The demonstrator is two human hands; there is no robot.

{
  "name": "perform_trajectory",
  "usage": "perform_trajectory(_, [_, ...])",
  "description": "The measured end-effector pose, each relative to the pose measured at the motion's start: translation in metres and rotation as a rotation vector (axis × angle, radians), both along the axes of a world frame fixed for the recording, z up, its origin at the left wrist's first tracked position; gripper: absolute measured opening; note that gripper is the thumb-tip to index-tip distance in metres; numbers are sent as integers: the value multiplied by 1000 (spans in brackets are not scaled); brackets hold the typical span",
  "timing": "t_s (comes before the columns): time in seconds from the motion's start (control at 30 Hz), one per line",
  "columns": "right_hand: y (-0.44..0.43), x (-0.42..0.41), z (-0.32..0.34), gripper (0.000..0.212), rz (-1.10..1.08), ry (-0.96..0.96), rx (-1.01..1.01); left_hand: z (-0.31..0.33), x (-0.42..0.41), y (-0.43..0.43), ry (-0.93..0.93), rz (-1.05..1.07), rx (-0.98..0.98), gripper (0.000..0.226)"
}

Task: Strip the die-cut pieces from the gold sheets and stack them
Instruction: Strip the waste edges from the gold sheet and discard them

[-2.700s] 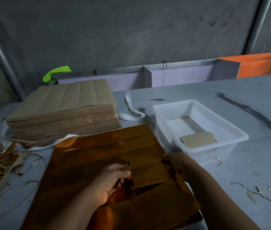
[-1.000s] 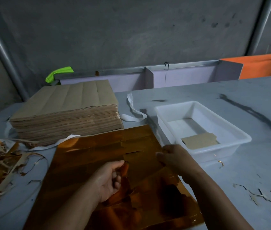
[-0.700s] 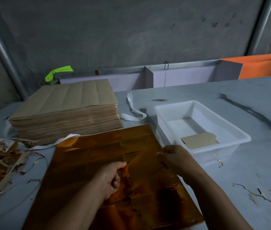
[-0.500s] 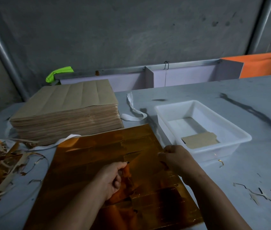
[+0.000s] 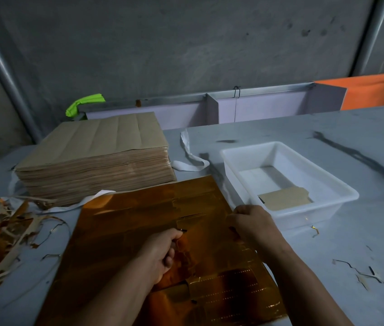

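Observation:
A shiny gold sheet [image 5: 125,222] lies flat on the grey table in front of me, scored with die-cut lines. My left hand [image 5: 160,249] rests on its middle, fingers curled and pinching the left edge of a die-cut piece [image 5: 205,234]. My right hand [image 5: 249,223] grips the same piece at the sheet's right edge. A white plastic tray [image 5: 240,158] stands to the right with one brown, face-down stripped piece [image 5: 285,198] inside. A thick stack of brown-backed sheets [image 5: 97,156] sits at the back left.
Gold and brown waste strips [image 5: 0,234] are heaped at the left edge. Small scraps [image 5: 372,276] lie at the right. A white strap [image 5: 189,158] curls between the stack and the tray. A grey wall with a metal rail closes the back.
The piece that stood lifted 2.7 s ago now lies nearly flat in the sheet. My right hand moved up toward the tray; my left hand barely shifted.

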State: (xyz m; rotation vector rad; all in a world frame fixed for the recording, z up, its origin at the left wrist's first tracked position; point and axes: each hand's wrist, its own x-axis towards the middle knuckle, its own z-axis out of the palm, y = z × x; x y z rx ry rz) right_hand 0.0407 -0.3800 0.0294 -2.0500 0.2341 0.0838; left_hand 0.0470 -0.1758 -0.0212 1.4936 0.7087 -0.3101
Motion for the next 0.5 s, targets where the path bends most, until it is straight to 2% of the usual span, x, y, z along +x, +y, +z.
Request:
perform_trajectory(0.3, [-6, 1, 4, 19, -96, -95, 41, -1, 5, 1, 1, -31, 17, 11])
perform_trajectory(0.5, [-7, 2, -1, 19, -103, -85, 87, -5, 2, -3, -74, -79, 72, 14])
